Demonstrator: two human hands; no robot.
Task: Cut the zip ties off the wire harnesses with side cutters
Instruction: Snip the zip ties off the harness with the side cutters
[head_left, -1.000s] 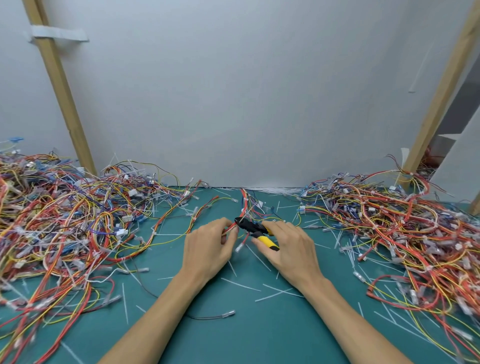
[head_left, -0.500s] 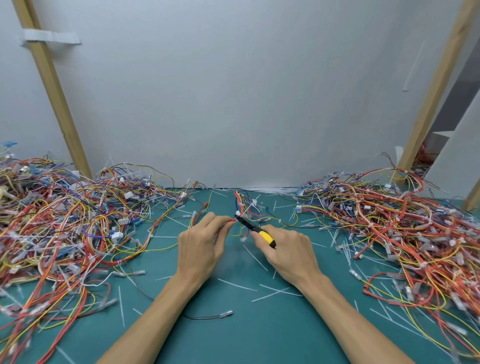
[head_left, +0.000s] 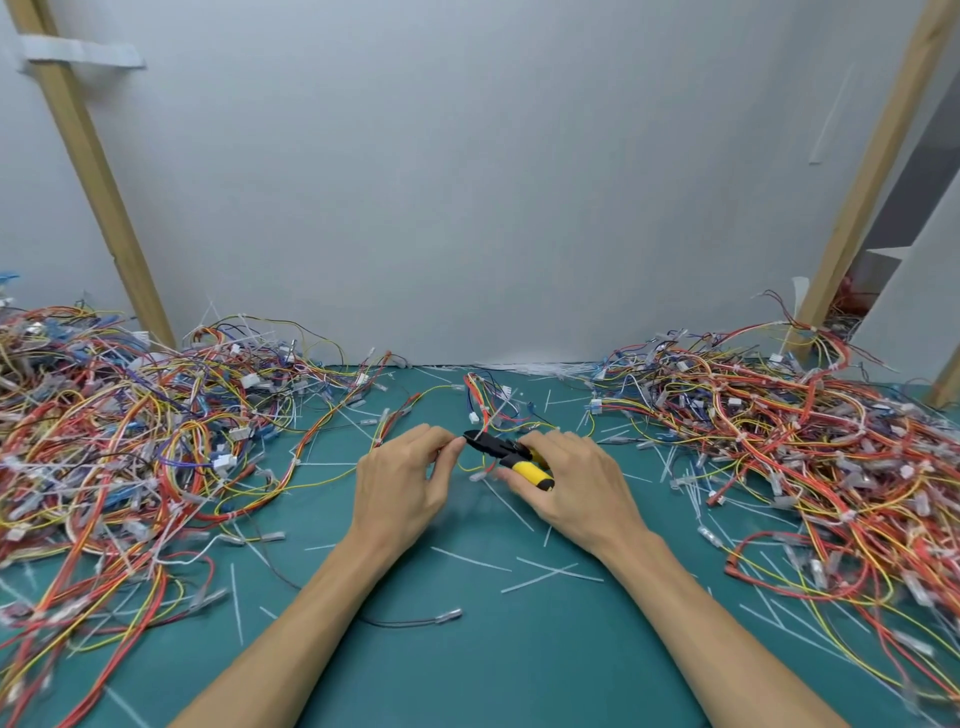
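In the head view, the right hand (head_left: 571, 483) grips the yellow-handled side cutters (head_left: 506, 452). Their black nose points left, almost touching the left hand (head_left: 402, 478) at its fingertips (head_left: 449, 441). Those pinch a strand of the small wire harness (head_left: 485, 400), which runs away toward the wall (head_left: 467, 208). Whether a zip tie sits between the blades is too small to tell.

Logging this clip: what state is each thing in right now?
Harness: on mat, one wire pinched.
Cutters: gripped, tip at pinched wire.
Left hand: pinches harness wire.
Right hand: grips cutters.
Cut ties: loose on mat.
Left pile: tangled.
Right pile: tangled.
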